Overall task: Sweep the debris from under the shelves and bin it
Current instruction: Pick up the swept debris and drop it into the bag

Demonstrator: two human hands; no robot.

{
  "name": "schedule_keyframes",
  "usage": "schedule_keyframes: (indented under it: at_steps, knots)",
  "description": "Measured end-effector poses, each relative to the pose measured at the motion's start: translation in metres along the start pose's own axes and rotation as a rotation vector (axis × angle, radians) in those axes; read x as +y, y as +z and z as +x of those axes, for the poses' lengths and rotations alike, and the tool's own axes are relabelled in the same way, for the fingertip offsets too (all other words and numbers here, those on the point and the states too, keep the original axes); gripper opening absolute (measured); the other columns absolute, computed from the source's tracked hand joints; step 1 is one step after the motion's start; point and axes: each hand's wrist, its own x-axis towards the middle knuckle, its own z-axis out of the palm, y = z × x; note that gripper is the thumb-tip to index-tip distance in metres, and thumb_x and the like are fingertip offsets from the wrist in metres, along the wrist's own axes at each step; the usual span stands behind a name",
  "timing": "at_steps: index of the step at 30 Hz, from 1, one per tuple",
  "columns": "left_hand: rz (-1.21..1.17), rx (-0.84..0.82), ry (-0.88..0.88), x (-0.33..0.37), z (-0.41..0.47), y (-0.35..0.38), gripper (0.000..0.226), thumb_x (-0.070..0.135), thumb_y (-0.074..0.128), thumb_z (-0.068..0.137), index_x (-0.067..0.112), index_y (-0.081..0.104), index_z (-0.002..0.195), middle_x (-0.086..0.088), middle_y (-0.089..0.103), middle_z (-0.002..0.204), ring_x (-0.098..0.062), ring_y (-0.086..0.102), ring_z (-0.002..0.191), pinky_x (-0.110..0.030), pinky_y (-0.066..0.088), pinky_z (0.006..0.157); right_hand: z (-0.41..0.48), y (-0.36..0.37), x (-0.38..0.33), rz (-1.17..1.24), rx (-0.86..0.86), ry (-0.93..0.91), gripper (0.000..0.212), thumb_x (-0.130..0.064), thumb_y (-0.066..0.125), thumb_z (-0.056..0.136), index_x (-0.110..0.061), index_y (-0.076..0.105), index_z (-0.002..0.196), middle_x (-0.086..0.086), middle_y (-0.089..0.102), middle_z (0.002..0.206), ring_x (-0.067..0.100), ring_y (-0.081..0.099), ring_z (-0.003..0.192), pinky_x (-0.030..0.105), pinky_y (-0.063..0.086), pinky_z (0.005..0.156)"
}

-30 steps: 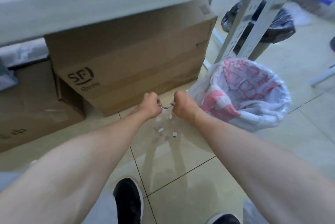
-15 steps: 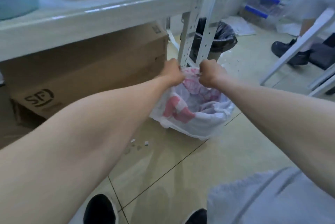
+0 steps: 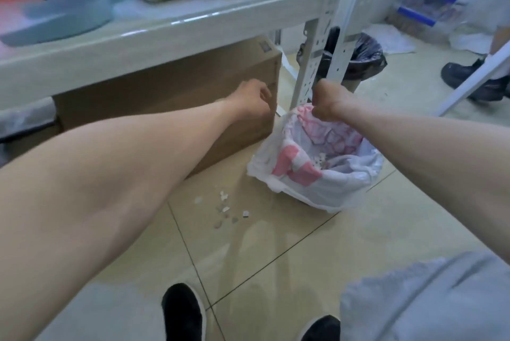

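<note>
A small bin lined with a white and pink plastic bag point(image 3: 331, 188) stands on the tiled floor beside the shelf's post. Small pale scraps point(image 3: 320, 159) lie inside it. More bits of debris point(image 3: 225, 206) are scattered on the tile just left of the bin. My right hand point(image 3: 327, 100) is a fist over the bin's far rim, and I see nothing in it. My left hand point(image 3: 252, 100) hovers with curled fingers in front of the cardboard box, left of the bin, with nothing visible in it.
A big cardboard box point(image 3: 179, 97) sits under the white shelf point(image 3: 165, 34). The perforated shelf post point(image 3: 317, 37) rises behind the bin. A black-bagged bin point(image 3: 364, 56) stands farther back. Another person's black shoe point(image 3: 463, 78) is at right. My shoes point(image 3: 182, 310) are below.
Both hands rose from the floor debris to above the bin, then parted: the left swung left toward the box, the right stayed over the rim. The view tilted up.
</note>
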Motion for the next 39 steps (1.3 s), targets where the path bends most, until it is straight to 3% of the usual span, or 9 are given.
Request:
schedule_keyframes:
  at_steps: [2,9,16,19,24,28,31,35,39]
  knots:
    - [0.033,-0.009,-0.097,-0.031,-0.014,-0.010,0.041,0.017,0.072,0.080,0.018,0.062,0.121,-0.005,0.061,0.119,-0.021,0.059,0.106,-0.028,0.049,0.086,-0.002,0.010,-0.034,0.036,-0.025,-0.071,0.002,-0.006,0.059,0.084,-0.006,0.058,0.085,0.009,0.060,0.088,0.032,0.060,0.089,0.037,0.053,0.076]
    - [0.119,-0.139,-0.453,-0.166,-0.065,0.034,0.058,0.023,0.077,0.065,0.026,0.061,0.120,-0.005,0.056,0.124,-0.024,0.055,0.118,-0.038,0.045,0.103,-0.013,0.130,-0.132,0.134,-0.283,-0.214,0.029,-0.008,0.054,0.080,-0.005,0.059,0.108,0.017,0.060,0.113,0.035,0.061,0.104,0.036,0.052,0.086]
    - [0.095,-0.180,-0.585,-0.250,-0.089,0.127,0.056,0.011,0.062,0.082,0.019,0.049,0.136,-0.004,0.046,0.140,-0.023,0.049,0.127,-0.032,0.044,0.102,-0.073,0.266,-0.113,0.116,-0.673,0.049,0.035,-0.021,0.056,0.092,-0.005,0.047,0.123,0.015,0.050,0.122,0.030,0.052,0.115,0.032,0.044,0.094]
    - [0.068,-0.181,-0.561,-0.261,-0.091,0.148,0.058,0.005,0.061,0.080,0.014,0.048,0.136,-0.007,0.043,0.136,-0.024,0.045,0.128,-0.031,0.041,0.106,-0.077,0.291,-0.120,0.287,-0.617,0.188,0.053,-0.023,0.061,0.090,-0.001,0.038,0.132,0.021,0.044,0.134,0.035,0.047,0.125,0.032,0.042,0.095]
    - [-0.214,-0.150,-0.485,-0.252,-0.085,0.161,0.048,-0.003,0.067,0.075,0.010,0.062,0.122,-0.004,0.058,0.113,-0.016,0.055,0.099,-0.018,0.044,0.082,-0.040,0.290,-0.132,0.608,-0.477,0.149,0.015,-0.012,0.060,0.087,-0.006,0.054,0.099,0.005,0.055,0.091,0.020,0.055,0.091,0.025,0.039,0.066]
    - [-0.203,-0.027,-0.465,-0.255,-0.089,0.163,0.065,0.008,0.073,0.070,0.017,0.052,0.131,0.002,0.050,0.124,-0.015,0.049,0.120,-0.025,0.044,0.099,-0.001,0.292,-0.126,0.440,-0.432,-0.015,0.052,-0.004,0.061,0.081,-0.006,0.046,0.130,0.012,0.047,0.124,0.028,0.053,0.111,0.027,0.044,0.085]
    - [-0.104,-0.044,-0.435,-0.261,-0.107,0.169,0.088,0.030,0.082,0.064,0.021,0.039,0.140,0.006,0.040,0.135,-0.012,0.036,0.131,-0.034,0.040,0.107,0.015,0.303,-0.126,0.157,-0.494,-0.277,0.083,-0.022,0.074,0.077,-0.022,0.027,0.146,0.009,0.030,0.138,0.032,0.040,0.123,0.041,0.039,0.105]
    - [0.029,-0.099,-0.352,-0.264,-0.121,0.181,0.102,0.045,0.084,0.060,0.022,0.031,0.145,0.005,0.033,0.136,-0.017,0.029,0.128,-0.035,0.037,0.106,0.010,0.313,-0.124,0.096,-0.527,-0.427,0.077,-0.032,0.072,0.077,-0.024,0.034,0.142,0.007,0.032,0.134,0.030,0.037,0.119,0.041,0.036,0.106]
    - [0.045,-0.095,-0.324,-0.265,-0.118,0.184,0.088,0.042,0.076,0.070,0.021,0.033,0.143,0.004,0.035,0.136,-0.019,0.031,0.127,-0.035,0.038,0.105,-0.021,0.317,-0.115,0.213,-0.473,-0.449,0.070,-0.025,0.073,0.069,-0.011,0.043,0.130,0.007,0.040,0.125,0.028,0.049,0.112,0.032,0.043,0.096]
